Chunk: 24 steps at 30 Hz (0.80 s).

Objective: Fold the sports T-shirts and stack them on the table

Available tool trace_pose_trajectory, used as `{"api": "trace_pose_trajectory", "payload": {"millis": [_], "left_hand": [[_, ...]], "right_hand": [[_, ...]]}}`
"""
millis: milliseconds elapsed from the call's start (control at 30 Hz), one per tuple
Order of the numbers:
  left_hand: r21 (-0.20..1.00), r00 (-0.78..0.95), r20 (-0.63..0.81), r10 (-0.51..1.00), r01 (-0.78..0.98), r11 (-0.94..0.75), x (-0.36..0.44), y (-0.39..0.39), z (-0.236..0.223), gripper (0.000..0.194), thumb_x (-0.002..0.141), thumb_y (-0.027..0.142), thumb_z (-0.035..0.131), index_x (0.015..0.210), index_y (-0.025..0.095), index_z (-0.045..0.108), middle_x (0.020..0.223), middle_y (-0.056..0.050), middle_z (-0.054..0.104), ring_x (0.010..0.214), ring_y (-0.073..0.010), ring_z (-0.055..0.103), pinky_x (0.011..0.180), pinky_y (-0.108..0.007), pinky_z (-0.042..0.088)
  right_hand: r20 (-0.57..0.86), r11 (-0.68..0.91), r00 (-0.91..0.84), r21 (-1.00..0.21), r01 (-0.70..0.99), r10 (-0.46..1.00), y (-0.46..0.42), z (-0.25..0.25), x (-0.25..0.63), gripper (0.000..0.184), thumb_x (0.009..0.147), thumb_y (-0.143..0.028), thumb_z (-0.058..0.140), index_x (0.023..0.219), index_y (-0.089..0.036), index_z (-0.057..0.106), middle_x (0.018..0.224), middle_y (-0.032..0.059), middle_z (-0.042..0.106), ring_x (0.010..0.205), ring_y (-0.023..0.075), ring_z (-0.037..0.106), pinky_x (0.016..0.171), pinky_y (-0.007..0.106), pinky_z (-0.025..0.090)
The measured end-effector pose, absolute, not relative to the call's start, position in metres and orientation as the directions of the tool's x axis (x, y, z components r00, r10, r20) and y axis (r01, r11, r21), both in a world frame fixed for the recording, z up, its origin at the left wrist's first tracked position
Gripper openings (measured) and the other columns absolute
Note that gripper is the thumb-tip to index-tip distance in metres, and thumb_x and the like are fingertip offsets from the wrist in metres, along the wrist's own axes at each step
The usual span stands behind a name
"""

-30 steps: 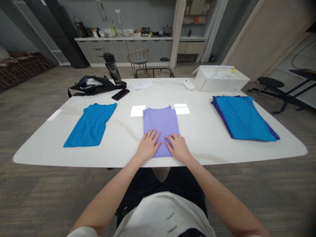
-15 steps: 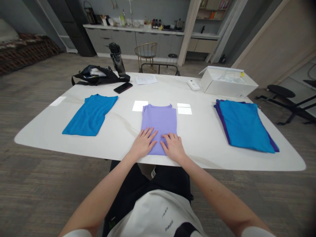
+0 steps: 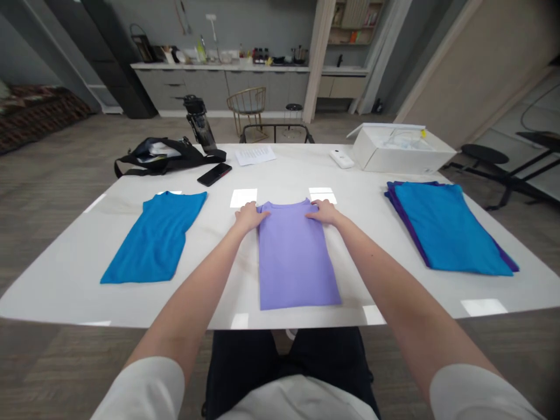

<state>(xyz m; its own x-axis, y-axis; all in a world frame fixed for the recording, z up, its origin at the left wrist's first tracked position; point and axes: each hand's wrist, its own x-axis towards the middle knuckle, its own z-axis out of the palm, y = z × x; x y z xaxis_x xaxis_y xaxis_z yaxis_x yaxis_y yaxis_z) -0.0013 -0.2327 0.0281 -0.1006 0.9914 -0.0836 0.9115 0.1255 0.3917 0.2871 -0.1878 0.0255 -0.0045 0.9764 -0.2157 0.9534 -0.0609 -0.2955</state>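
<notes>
I log left hand (image 3: 251, 216) and right hand (image 3: 324, 212) shifted toward the tabletop's (image 3: 214, 224) far edge, apparently pinching the lilac shirt's (image 3: 295, 256) shoulders; smoothing looks finished.

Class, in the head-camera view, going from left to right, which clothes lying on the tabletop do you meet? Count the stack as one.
Blue garment → lilac garment → stack of blue and purple cloth.
</notes>
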Motion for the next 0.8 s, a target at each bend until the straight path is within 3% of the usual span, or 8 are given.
{"api": "trace_pose_trajectory", "payload": {"millis": [167, 267, 367, 533, 667, 800], "left_hand": [[0.431, 0.11, -0.336, 0.935, 0.901, 0.049, -0.012, -0.175, 0.032, 0.05, 0.074, 0.05, 0.08, 0.11, 0.017, 0.071, 0.119, -0.012, 0.075, 0.108, -0.0275, 0.07, 0.088, -0.031, 0.051], [0.407, 0.243, -0.443, 0.863, 0.912, -0.048, -0.017, -0.16, 0.035, 0.033, 0.07, 0.043, 0.082, 0.089, 0.016, 0.074, 0.101, -0.009, 0.079, 0.094, -0.0258, 0.072, 0.08, -0.029, 0.052], [0.403, 0.335, -0.46, 0.822, 0.904, -0.143, -0.016, -0.161, 0.043, 0.026, 0.072, 0.043, 0.078, 0.079, 0.019, 0.073, 0.09, -0.006, 0.078, 0.089, -0.0251, 0.071, 0.077, -0.029, 0.051], [0.362, 0.313, -0.157, 0.937, 0.901, -0.24, 0.009, -0.199, 0.077, 0.023, 0.086, 0.043, 0.064, 0.093, 0.023, 0.073, 0.091, -0.004, 0.077, 0.094, -0.0256, 0.069, 0.079, -0.03, 0.048], [0.295, 0.317, 0.106, 0.943, 0.895, -0.334, 0.049, -0.241, 0.126, 0.022, 0.093, 0.039, 0.056, 0.093, 0.023, 0.07, 0.093, -0.007, 0.076, 0.096, -0.0277, 0.068, 0.083, -0.033, 0.044], [0.306, 0.402, 0.314, 0.86, 0.815, -0.493, 0.097, -0.289, 0.186, 0.021, 0.092, 0.036, 0.054, 0.091, 0.022, 0.069, 0.087, -0.007, 0.074, 0.089, -0.0265, 0.066, 0.078, -0.032, 0.041]], "right_hand": [[-0.249, 0.052, -0.144, -0.343, 0.938, 0.958, -0.168, 0.023, 0.282, 0.059, 0.083, -0.049, 0.076, 0.133, -0.021, 0.064, 0.126, 0.0124, 0.066, 0.112, 0.0277, 0.063, 0.093, 0.036, 0.049], [-0.27, 0.038, -0.133, -0.329, 0.943, 0.954, -0.17, 0.025, 0.277, 0.044, 0.085, -0.046, 0.075, 0.121, -0.021, 0.07, 0.123, 0.0103, 0.069, 0.111, 0.0272, 0.062, 0.091, 0.035, 0.048], [-0.183, 0.086, -0.135, -0.25, 0.964, 0.974, -0.184, 0.031, 0.278, 0.035, 0.09, -0.044, 0.071, 0.115, -0.02, 0.071, 0.128, 0.0133, 0.067, 0.118, 0.0309, 0.057, 0.094, 0.041, 0.045], [0.043, 0.143, -0.137, -0.174, 0.974, 0.99, -0.234, 0.068, 0.3, 0.027, 0.099, -0.041, 0.06, 0.107, -0.017, 0.069, 0.11, 0.0146, 0.071, 0.111, 0.0309, 0.059, 0.093, 0.041, 0.043], [0.198, 0.107, -0.059, -0.245, 0.963, 0.979, -0.291, 0.122, 0.338, 0.026, 0.1, -0.043, 0.058, 0.104, -0.018, 0.066, 0.101, 0.0117, 0.072, 0.093, 0.0249, 0.062, 0.081, 0.031, 0.042], [0.393, 0.152, -0.022, -0.303, 0.941, 0.919, -0.358, 0.176, 0.385, 0.023, 0.099, -0.041, 0.06, 0.097, -0.019, 0.064, 0.094, 0.0085, 0.072, 0.086, 0.024, 0.062, 0.075, 0.03, 0.041]]}}
